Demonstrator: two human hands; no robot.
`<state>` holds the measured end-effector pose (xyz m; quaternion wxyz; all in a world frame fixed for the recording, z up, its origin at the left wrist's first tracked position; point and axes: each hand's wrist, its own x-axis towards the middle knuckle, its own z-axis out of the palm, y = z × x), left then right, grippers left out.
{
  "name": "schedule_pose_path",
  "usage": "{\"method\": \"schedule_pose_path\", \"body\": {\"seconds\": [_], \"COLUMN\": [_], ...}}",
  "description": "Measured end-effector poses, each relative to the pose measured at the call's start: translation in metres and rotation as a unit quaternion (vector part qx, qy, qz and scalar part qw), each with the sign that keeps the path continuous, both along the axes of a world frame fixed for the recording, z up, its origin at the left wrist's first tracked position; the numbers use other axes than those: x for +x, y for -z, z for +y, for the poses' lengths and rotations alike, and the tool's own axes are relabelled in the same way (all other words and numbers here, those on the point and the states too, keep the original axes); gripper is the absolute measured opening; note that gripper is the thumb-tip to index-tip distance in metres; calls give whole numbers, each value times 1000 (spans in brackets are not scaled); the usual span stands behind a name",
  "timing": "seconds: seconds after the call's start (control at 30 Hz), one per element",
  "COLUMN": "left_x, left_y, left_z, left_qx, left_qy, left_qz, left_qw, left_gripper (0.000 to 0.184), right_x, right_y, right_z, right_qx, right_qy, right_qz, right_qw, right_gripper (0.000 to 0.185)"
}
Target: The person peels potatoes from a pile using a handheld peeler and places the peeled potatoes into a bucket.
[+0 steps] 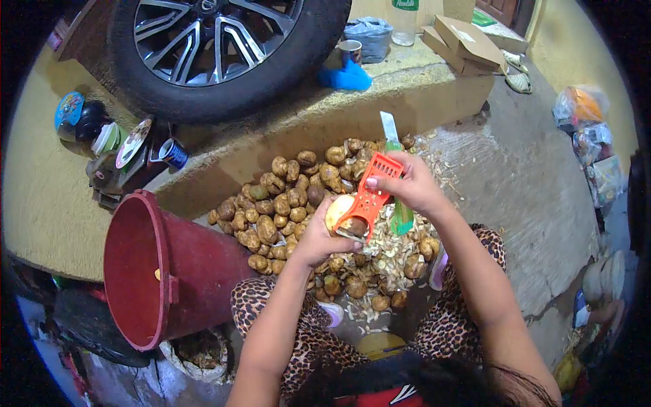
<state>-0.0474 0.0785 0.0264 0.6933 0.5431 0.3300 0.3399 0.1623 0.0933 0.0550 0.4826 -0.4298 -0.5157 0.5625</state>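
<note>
My left hand (314,236) is wrapped round a partly peeled potato (338,209), pale on its bared side and brown where skin remains. In my right hand (415,186) is an orange peeler (368,203), its wide end lying against the potato. A knife with a pale blade (388,126) and a green handle (402,218) passes behind the peeler and right fingers; whether that hand also grips it, I cannot tell. Beneath both hands lie unpeeled brown potatoes (267,229) and a heap of pale peelings (384,264).
A large red bucket (193,275) lies tipped toward me on the left. A car wheel (251,85) rests on the concrete ledge (285,125) ahead. Cardboard boxes (468,41), a blue bag (369,37) and a cup (350,51) stand there too. Plastic bags (583,125) lie far right.
</note>
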Motion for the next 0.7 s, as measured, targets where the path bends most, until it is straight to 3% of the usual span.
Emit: {"method": "schedule_pose_path", "body": {"seconds": [0.17,0.3,0.4,0.53,0.7], "left_x": [-2,-15,-16,-10,-8], "left_y": [-1,-4,4,1,4], "left_z": [5,-4,-2,0,6], "left_qx": [-7,-7,-7,-10,2], "left_qy": [-20,-7,-42,-57,-33], "left_qz": [-15,-21,4,-3,-6], "left_qw": [1000,1000,999,998,999], "left_gripper": [76,75,74,77,75], "right_x": [0,52,35,8,-2], "right_y": [2,-7,-4,3,4], "right_z": [6,27,20,11,5], "right_qx": [63,59,52,-3,-26], "right_qy": [58,215,198,30,22], "right_qz": [-39,8,-8,57,37], "right_qw": [996,975,979,998,999], "right_gripper": [21,19,18,19,20]}}
